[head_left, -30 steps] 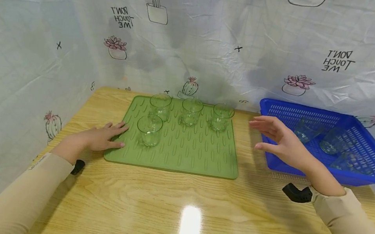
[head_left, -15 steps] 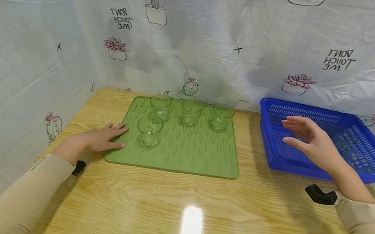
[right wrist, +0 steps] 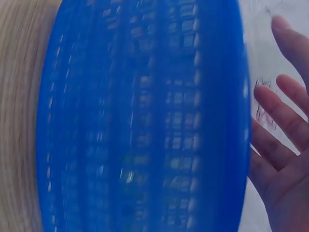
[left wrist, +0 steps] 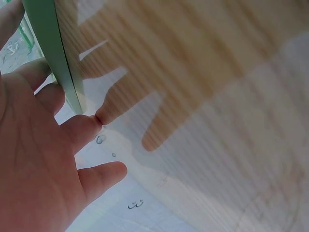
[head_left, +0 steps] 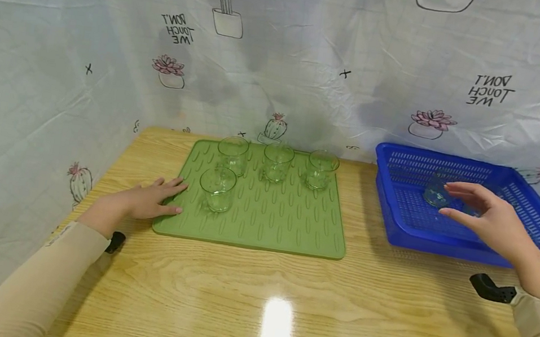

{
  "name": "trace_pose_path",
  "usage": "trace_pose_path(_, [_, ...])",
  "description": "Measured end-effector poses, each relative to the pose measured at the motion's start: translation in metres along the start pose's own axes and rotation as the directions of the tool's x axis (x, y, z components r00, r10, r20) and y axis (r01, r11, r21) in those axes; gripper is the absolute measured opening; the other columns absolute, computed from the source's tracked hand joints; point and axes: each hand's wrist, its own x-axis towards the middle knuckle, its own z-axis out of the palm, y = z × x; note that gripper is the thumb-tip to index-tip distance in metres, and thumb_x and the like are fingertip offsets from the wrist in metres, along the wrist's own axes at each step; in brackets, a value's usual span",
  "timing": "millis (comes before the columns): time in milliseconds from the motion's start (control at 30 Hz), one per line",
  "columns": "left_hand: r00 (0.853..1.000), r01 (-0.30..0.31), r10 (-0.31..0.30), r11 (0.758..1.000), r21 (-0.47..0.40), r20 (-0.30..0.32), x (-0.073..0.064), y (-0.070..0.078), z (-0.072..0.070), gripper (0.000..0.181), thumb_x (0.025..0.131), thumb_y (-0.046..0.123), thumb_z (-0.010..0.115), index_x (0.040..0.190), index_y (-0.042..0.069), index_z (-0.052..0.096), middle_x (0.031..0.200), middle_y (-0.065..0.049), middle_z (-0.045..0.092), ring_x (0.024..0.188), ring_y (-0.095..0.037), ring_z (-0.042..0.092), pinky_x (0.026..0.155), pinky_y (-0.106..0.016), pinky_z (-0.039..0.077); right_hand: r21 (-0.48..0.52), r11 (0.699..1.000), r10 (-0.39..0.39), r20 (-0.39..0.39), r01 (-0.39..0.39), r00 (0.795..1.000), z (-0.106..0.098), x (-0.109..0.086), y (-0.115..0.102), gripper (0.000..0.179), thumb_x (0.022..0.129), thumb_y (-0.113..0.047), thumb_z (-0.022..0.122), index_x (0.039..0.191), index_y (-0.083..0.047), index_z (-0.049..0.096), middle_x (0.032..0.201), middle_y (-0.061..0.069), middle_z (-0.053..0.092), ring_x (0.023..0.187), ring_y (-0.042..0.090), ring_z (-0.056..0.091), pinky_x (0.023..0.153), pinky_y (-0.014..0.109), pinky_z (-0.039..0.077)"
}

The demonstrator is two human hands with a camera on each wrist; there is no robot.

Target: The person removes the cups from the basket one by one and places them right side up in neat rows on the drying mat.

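My left hand point(head_left: 145, 201) rests at the left edge of a green ribbed mat point(head_left: 288, 228), its fingertips on the mat. In the left wrist view the fingers point(left wrist: 79, 129) spread by the mat's side. On the mat stand several clear glass tumblers: a front one point(head_left: 218, 191) near my left hand, and a back row with a left point(head_left: 233, 157), a middle point(head_left: 278, 164) and a right glass point(head_left: 321, 171). My right hand point(head_left: 493, 222), holding nothing, hovers over a blue plastic basket point(head_left: 444, 244) with fingers bent loosely. Beside its fingertips, a glass point(head_left: 435, 195) shows inside the basket; others are partly hidden.
The wooden table point(head_left: 212, 297) carries the mat and the basket, with bare wood between them. A patterned plastic sheet point(head_left: 307, 42) hangs close behind and along the left side. The basket's perforated wall point(right wrist: 145, 121) fills much of the right wrist view.
My right hand has moved rightward, from the gap between mat and basket to above the basket's inside. The left hand and the glasses on the mat have stayed put.
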Motion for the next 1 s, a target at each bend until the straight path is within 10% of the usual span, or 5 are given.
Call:
trace_pose_path(167, [1.0,0.002,-0.002,1.0,-0.001,-0.001,-0.001,0.001,0.0,0.084,0.105,0.049,0.055,0.164,0.004,0.019,0.168,-0.025,0.004,0.148,-0.057,-0.005,0.105,-0.085,-0.002,-0.095,0.995,0.041,0.028,-0.038,0.999,-0.007,-0.003,0.016,0.063,0.093,-0.026,0.08,0.145,-0.003,0.053,0.138,0.001,0.058,0.112,-0.016,0.043,0.087,0.014,0.044])
trace_pose_path(367, [1.0,0.005,-0.005,1.0,-0.004,0.0,0.001,0.0,0.002,0.084,0.105,0.05,0.055,0.165,0.005,0.018,0.169,-0.024,0.003,0.149,-0.057,-0.006,0.104,-0.085,-0.004,-0.196,0.979,0.07,0.055,-0.058,0.996,-0.016,-0.006,0.029,0.068,0.095,-0.027,0.078,0.146,0.006,0.049,0.142,0.038,0.045,0.124,0.058,0.045,0.089,0.068,0.041])
trace_pose_path(1000, [1.0,0.017,-0.017,1.0,-0.016,0.01,0.0,0.001,0.002,0.084,0.105,0.05,0.055,0.165,0.006,0.017,0.169,-0.023,0.001,0.149,-0.056,-0.008,0.103,-0.086,-0.003,-0.351,0.926,0.153,0.003,-0.142,0.988,-0.045,-0.023,0.066,0.078,0.099,-0.027,0.072,0.148,0.019,0.031,0.144,0.049,0.029,0.121,0.07,0.034,0.088,0.081,0.033])
